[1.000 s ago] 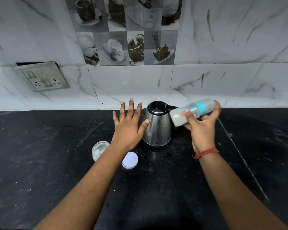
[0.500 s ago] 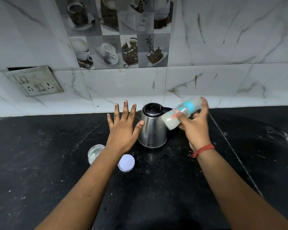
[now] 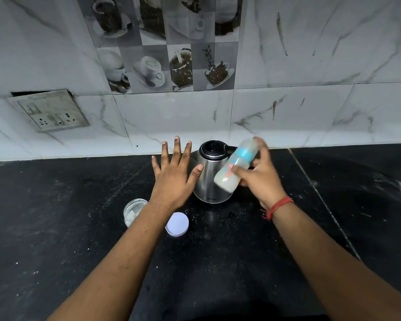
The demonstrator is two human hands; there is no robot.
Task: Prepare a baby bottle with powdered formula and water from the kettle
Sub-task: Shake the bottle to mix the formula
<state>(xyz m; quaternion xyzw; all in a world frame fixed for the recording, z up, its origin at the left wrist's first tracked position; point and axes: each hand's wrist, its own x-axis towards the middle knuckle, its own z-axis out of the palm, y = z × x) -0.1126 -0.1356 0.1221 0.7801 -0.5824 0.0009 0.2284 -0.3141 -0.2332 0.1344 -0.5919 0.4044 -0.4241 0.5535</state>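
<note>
Lettering on kettle (image 3: 212,179) and bottle (image 3: 235,166) unreadable.

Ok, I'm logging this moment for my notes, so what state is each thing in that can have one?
baby bottle: tilted, held in the air, milky liquid inside
right hand: grips the baby bottle
left hand: open, fingers spread, holds nothing
kettle: upright, lid shut
glass jar: upright, open, some powder inside
white lid: off, lying flat on the counter beside the glass jar
</note>
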